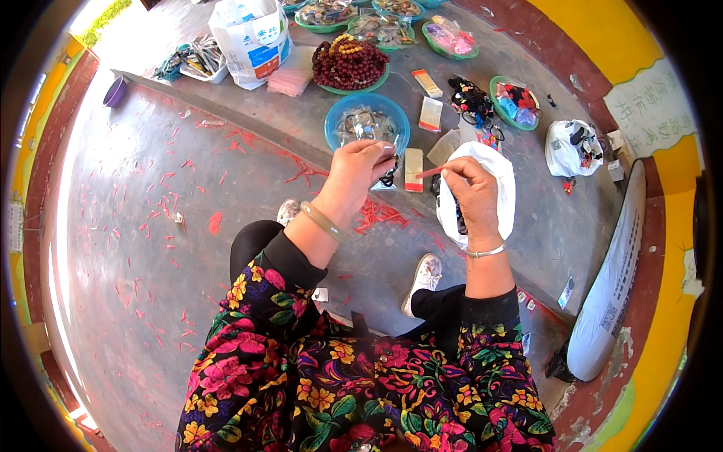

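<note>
My left hand (352, 181), with a bangle on its wrist, is closed with the fingertips together. It holds a small clear bag (384, 186) with a black looped item (388, 176) at it; my fingers hide part of both. To its right, my right hand (473, 197) pinches a thin red strip (431, 172) between thumb and finger, the strip's free end pointing toward my left hand. Just beyond my left hand stands a blue basin (331, 124) holding several clear packets. Below my right hand is an open white plastic bag (498, 192) with dark things in it.
Cut red strips (376, 217) litter the grey floor. Small boxes (413, 169) lie beside the basin. Farther off are dark red beads (350, 64) in a green basket, more baskets, and a white shopping bag (252, 41). A long white sack (610, 294) leans along the right wall.
</note>
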The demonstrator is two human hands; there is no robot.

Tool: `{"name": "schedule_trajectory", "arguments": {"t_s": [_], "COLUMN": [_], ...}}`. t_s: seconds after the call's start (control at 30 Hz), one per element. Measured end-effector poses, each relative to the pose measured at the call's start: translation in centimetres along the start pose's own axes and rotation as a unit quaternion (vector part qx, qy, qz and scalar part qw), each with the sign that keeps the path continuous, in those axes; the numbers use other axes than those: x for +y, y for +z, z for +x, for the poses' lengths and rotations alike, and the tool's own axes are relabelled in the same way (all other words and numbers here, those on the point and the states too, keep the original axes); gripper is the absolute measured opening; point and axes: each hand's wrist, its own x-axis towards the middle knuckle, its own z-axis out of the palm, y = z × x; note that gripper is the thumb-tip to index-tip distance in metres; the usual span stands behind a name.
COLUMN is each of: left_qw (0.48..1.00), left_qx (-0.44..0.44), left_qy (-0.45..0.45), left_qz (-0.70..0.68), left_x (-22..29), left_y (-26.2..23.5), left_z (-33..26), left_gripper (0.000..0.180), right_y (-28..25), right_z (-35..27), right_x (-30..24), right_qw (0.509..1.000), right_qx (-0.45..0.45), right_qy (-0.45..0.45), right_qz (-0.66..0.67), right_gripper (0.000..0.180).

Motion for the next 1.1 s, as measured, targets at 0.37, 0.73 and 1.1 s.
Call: {"name": "schedule_trajectory", "arguments": {"t_s": [0.37, 0.73, 1.1], "left_qw": [0.999, 0.998, 0.999], "left_qx": [-0.021, -0.018, -0.018], "left_qy": [0.045, 0.056, 0.050], "left_qz": [-0.021, -0.034, -0.007], "left_x": [2.1, 2.1, 2.1], "left_y": [0.1, -0.4, -0.2], "left_z": [-0.4, 0.1, 0.1], "left_gripper": [0.019, 0.017, 0.019], "right_y": [2.8, 4.6, 3.6], "right_z": [-0.8, -1.3, -1.5], "right_x": [-0.3, -1.0, 3.2], "right_qw": [0.952, 0.944, 0.843], "right_qx": [-0.194, -0.233, -0.367], "right_qy": [-0.147, -0.099, 0.094], "right_qz": [-0.187, -0.211, -0.382], "right_gripper": [0.009, 0.016, 0.032]}}
